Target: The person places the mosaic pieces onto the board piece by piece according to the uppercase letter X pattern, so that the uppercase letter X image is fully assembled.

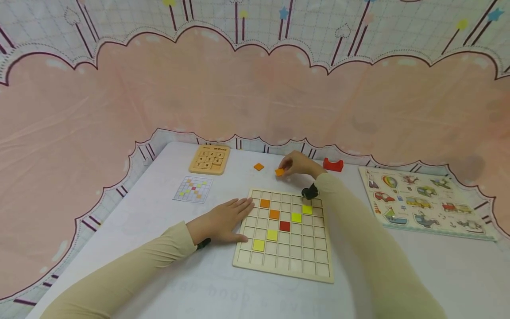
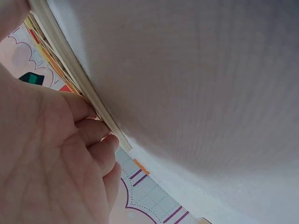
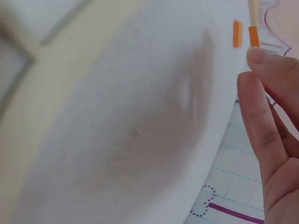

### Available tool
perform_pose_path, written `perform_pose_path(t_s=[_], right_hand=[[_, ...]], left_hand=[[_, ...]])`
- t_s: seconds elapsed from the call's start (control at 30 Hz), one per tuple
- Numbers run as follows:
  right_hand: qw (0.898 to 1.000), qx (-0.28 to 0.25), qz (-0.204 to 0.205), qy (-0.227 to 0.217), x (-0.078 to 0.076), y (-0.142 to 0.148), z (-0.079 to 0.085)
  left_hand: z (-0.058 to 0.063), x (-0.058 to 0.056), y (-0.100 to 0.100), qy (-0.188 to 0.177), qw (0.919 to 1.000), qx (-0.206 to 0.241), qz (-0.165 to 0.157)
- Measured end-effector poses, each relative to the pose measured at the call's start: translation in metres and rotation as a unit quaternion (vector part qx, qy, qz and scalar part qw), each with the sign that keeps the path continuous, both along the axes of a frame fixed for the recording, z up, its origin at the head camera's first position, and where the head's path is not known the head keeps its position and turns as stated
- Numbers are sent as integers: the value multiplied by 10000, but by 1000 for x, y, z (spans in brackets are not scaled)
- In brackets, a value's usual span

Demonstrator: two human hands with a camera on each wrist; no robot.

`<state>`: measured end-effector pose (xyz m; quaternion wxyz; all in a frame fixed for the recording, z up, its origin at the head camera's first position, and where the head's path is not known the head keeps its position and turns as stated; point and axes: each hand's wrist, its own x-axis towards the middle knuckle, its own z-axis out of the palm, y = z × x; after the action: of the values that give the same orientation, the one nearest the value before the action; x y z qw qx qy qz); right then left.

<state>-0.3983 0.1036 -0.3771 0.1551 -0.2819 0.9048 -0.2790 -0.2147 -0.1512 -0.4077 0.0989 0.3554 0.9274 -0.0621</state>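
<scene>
Beyond the far edge of a wooden grid board (image 1: pixel 295 266), my right hand (image 1: pixel 296 164) pinches an orange square tile (image 1: pixel 279 172) between thumb and fingers. The right wrist view shows that tile (image 3: pixel 253 36) at the thumb tip. A second orange tile (image 1: pixel 259 166) lies loose on the table to its left. My left hand (image 1: pixel 223 221) rests flat at the board's left edge, fingers straight, their tips at the rim. Set in the board's cells are a red tile (image 1: pixel 284 226), two orange tiles (image 1: pixel 274 214) and several yellow tiles (image 1: pixel 272 235), in crossing diagonals.
A printed pattern card (image 1: pixel 193 189) lies left of the board, with a wooden number puzzle (image 1: pixel 209 159) behind it. At the back right stands a red holder (image 1: pixel 333 165). A picture puzzle board (image 1: pixel 426 201) lies far right. A patterned cloth (image 1: pixel 239 88) rises behind the table.
</scene>
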Motion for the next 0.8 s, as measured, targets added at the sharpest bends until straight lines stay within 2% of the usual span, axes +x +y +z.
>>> perform_pose_path(t_s=[0.43, 0.8], right_hand=[[9995, -251, 125, 137, 50, 16, 9], [9981, -551, 257, 107, 109, 39, 9]], left_hand=[[2, 0, -1, -57, 9999, 141, -23], [3, -2, 1, -52, 10000, 38, -73]])
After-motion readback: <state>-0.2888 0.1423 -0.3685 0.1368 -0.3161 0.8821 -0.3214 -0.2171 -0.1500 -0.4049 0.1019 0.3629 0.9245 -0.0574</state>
